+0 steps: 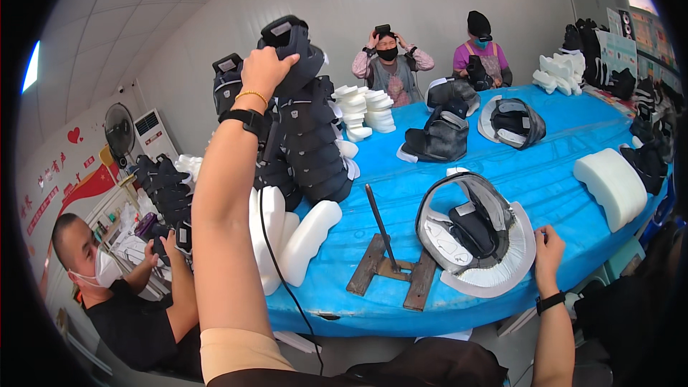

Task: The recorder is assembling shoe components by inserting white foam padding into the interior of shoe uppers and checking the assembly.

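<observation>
My left hand is raised at the top of a tall stack of black padded liners. Its fingers curl over the topmost black padded liner, with the thumb stretched out along it. On the blue-covered table, a round liner lies with its hollow side up, showing black padding inside and a pale rim. My right hand is beside that rim with its fingers curled. Whether it pinches the rim or something small, I cannot make out.
A metal rod stand on wooden feet is left of the round liner. White foam pieces lean near the stack; a foam block lies right. A black cable hangs over the edge. Co-workers sit around the blue table.
</observation>
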Demonstrator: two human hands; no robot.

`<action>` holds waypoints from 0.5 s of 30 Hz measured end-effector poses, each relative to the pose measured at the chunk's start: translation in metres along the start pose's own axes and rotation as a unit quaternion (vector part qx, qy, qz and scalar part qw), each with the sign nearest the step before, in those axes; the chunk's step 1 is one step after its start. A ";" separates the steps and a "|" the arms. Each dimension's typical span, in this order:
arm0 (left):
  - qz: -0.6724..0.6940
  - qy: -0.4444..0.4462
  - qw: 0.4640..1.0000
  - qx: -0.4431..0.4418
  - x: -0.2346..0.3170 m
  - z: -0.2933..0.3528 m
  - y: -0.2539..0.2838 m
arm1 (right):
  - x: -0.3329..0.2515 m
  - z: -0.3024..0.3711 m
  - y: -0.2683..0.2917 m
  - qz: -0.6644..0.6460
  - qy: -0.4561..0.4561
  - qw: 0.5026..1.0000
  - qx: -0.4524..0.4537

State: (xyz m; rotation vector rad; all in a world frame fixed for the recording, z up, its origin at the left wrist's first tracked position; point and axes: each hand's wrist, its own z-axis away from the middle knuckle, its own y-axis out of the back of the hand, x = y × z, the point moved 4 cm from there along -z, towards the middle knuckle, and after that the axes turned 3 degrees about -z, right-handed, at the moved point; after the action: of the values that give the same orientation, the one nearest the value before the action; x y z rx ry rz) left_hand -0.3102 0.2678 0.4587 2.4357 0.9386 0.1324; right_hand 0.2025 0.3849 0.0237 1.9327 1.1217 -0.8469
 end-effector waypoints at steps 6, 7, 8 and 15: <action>-0.025 0.032 0.997 -0.058 0.008 -0.006 -0.027 | 0.004 0.000 0.000 0.012 -0.004 1.000 0.000; -0.025 0.030 0.998 -0.059 0.009 -0.009 -0.031 | 0.005 0.000 0.001 0.011 -0.010 1.000 0.001; -0.031 0.034 0.996 -0.077 0.008 -0.012 -0.035 | 0.004 0.001 0.001 0.010 -0.012 1.000 0.002; -0.043 0.145 0.982 -0.114 0.023 -0.031 -0.049 | -0.009 0.001 0.003 0.028 0.002 1.000 0.012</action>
State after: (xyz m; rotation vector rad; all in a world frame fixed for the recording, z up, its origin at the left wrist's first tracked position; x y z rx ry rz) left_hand -0.3306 0.3263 0.4586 2.1945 1.0870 0.5459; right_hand 0.2011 0.3794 0.0313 1.9768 1.0597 -0.8290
